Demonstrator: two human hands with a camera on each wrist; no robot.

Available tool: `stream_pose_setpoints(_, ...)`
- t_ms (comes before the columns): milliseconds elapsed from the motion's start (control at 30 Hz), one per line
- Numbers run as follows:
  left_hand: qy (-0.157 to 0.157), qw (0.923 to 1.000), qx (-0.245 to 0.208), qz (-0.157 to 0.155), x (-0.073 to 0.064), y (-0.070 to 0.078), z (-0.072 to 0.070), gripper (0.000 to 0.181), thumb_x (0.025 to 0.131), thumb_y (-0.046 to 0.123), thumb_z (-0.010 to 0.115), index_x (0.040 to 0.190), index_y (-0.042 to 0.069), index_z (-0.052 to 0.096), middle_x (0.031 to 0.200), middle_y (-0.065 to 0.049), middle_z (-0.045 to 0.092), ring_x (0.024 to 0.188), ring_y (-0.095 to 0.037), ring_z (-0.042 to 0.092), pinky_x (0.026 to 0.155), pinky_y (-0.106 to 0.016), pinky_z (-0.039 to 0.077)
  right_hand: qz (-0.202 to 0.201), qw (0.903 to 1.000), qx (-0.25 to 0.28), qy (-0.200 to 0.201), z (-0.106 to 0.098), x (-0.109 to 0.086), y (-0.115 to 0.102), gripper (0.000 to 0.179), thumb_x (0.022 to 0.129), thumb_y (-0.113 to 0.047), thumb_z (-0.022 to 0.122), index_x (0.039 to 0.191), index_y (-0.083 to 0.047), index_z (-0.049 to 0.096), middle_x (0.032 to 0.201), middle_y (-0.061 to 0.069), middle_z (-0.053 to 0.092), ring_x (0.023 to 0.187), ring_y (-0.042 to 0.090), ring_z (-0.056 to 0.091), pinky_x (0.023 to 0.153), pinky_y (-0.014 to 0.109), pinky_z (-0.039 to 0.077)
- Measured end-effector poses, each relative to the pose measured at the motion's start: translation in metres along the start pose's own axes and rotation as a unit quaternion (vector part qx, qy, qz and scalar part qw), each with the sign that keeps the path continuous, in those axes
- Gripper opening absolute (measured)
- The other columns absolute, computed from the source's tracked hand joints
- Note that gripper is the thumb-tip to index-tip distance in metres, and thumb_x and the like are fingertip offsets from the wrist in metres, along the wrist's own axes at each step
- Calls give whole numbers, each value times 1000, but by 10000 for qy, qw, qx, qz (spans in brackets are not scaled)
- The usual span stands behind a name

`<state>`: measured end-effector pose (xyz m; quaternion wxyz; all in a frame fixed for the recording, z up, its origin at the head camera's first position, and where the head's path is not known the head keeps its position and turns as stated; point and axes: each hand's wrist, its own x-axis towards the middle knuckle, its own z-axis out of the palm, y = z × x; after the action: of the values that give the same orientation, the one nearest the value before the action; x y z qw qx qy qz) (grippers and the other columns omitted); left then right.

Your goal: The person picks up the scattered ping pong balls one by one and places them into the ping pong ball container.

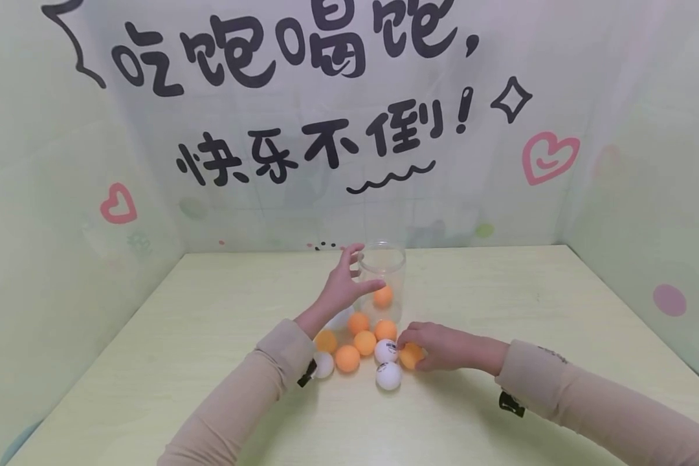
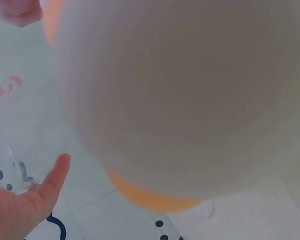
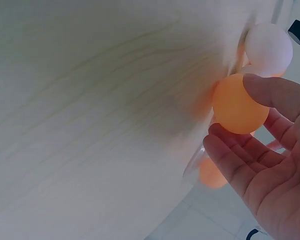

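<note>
A clear jar (image 1: 399, 272) stands upright toward the back of the table, with an orange ping-pong ball (image 1: 382, 296) inside. My left hand (image 1: 345, 285) holds the jar's left side, its thumb across the front and its fingers around the far side. In front of the jar, my right hand (image 1: 443, 346) pinches another orange ball (image 3: 238, 105) between thumb and fingers, low at the tabletop. Next to that ball lie two white balls, the nearer one (image 1: 388, 375) in front of the other (image 1: 386, 351). A white ball fills much of the left wrist view.
Several more orange balls (image 1: 347, 358) cluster before the jar, with a white ball (image 1: 323, 365) beside the left sleeve. The pale wooden table (image 1: 151, 369) is enclosed by printed cloth walls (image 1: 303, 213) at the back and both sides.
</note>
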<state>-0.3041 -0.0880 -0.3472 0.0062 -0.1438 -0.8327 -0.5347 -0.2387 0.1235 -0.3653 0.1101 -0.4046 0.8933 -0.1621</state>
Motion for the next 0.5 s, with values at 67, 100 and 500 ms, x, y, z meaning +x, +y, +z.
stream_pose_setpoints(67, 1, 10000, 2, 17, 0, 0, 0, 84, 75, 27, 76, 141, 21, 25, 144, -13, 32, 122, -38, 43, 92, -46, 44, -4, 10000, -66, 17, -2, 0, 1, 30, 76, -4, 69, 104, -7, 60, 100, 1, 56, 88, 15, 51, 82, 32, 46)
stream_pose_setpoints(100, 4, 10000, 10, 26, 0, 0, 0, 84, 75, 27, 76, 141, 21, 25, 144, -13, 32, 121, -38, 43, 92, -46, 45, 15, 10000, -89, 25, -4, 0, 2, 30, 76, -4, 69, 104, -7, 59, 99, 1, 56, 88, 15, 51, 82, 32, 46)
stream_pose_setpoints(500, 37, 10000, 32, -19, 1, -1, 0, 82, 74, 27, 77, 139, 23, 26, 143, -15, 33, 120, -38, 45, 92, -46, 45, 104, 9991, -321, 249, -33, -1, 4, 30, 76, -2, 68, 104, -6, 58, 100, 3, 56, 87, 17, 52, 80, 34, 47)
